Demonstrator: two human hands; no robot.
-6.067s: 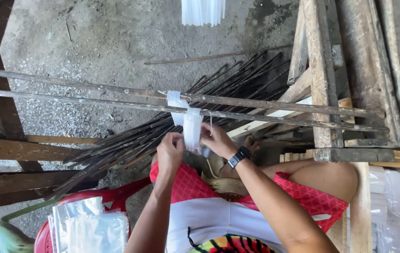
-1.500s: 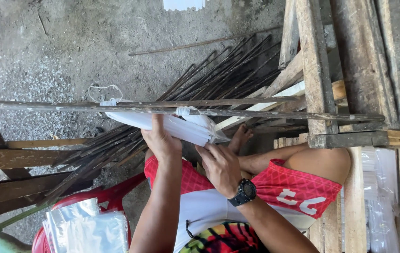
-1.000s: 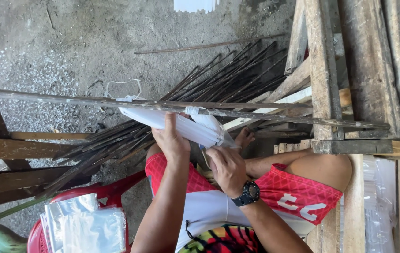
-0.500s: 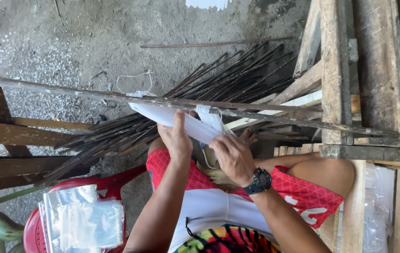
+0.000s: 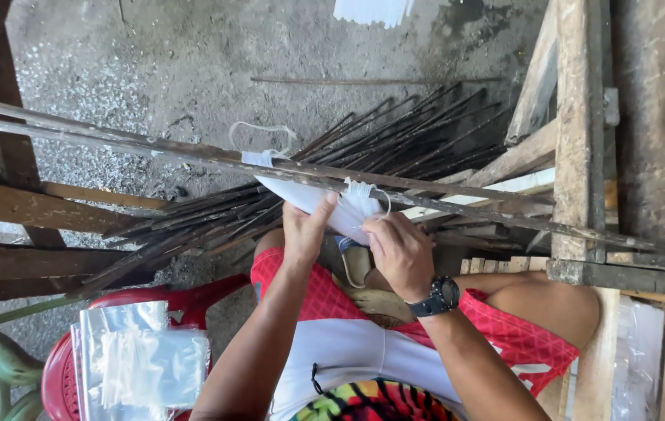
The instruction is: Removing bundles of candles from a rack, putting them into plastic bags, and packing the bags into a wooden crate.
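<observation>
Since half a second ago I see the white bundle (image 5: pixel 313 201) and both hands shifted slightly right along the long rails (image 5: pixel 153 148); grip unchanged. Bundle hangs tilted just under the rails, tied on by white string (image 5: pixel 262 129). Left hand (image 5: pixel 303 232) closed on the bundle's underside. Right hand (image 5: pixel 401 251), black wristwatch (image 5: pixel 439 296), pinches its bunched right end. Dark sticks (image 5: pixel 363 148) fan out on the concrete below. Clear plastic bags (image 5: pixel 141 362) lie on a red chair (image 5: pixel 63 382) lower left. Wooden frame (image 5: pixel 582 117) to the right.
</observation>
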